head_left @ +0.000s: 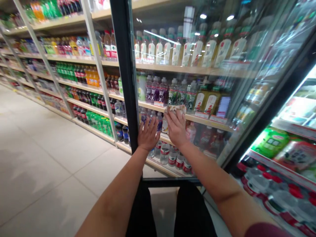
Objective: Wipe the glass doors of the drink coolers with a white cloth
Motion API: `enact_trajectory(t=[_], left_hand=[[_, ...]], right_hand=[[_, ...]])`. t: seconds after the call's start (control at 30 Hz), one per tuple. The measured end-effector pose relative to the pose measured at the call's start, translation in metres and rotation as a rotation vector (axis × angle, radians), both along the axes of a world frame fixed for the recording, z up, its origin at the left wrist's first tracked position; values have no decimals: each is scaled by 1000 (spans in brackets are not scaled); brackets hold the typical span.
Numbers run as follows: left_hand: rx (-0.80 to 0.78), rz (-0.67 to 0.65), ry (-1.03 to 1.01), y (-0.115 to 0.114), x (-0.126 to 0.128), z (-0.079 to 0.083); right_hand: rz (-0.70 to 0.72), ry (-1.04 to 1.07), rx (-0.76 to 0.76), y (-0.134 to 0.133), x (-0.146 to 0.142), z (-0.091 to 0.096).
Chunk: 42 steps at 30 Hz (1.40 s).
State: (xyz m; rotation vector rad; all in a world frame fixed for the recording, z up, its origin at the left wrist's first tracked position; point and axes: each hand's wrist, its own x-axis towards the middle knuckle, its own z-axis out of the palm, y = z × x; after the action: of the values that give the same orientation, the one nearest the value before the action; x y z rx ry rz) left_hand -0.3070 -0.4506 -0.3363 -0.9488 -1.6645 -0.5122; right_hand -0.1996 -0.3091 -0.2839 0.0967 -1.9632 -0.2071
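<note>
A glass door (207,138) with a black frame (125,65) stands swung open in front of me. My left hand (148,135) lies flat with fingers spread against the lower left part of the glass, beside the frame. To its right, my right hand (175,126) presses a crumpled, pale patterned cloth (176,108) against the pane. The fingers are bent over the cloth and cover most of it. Through the glass, rows of drink bottles show behind both hands.
Long shelves (81,87) of bottled drinks run along the left, beyond the door. At right is a lit cooler with green packages (270,143) and red-capped bottles (283,197). Pale floor tiles (49,164) spread out at left. The door's bottom rail (170,182) crosses just before my legs.
</note>
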Motion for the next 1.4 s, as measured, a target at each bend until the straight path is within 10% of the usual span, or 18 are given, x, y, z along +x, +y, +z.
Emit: enact_trajectory(t=[0.17,0.4,0.57,0.87,1.07,1.4], left_hand=[[-17,15,0,-2,0,0],[-13,49,50,-3,-1,2],[17,12,88,-3,-2,2],[25,15,120,-2,-4,6],[27,4,137,-10,2,10],[104,14,168,3,17,128]], right_hand=[[141,-163,192,4,3,-34],[10,60,31,22,17,-2],[71,-10,206,41,25,-6],[-28,142,74,73,45,-6],[-36,279,-28,128,62,17],[-64,423,-251,187,98,3]])
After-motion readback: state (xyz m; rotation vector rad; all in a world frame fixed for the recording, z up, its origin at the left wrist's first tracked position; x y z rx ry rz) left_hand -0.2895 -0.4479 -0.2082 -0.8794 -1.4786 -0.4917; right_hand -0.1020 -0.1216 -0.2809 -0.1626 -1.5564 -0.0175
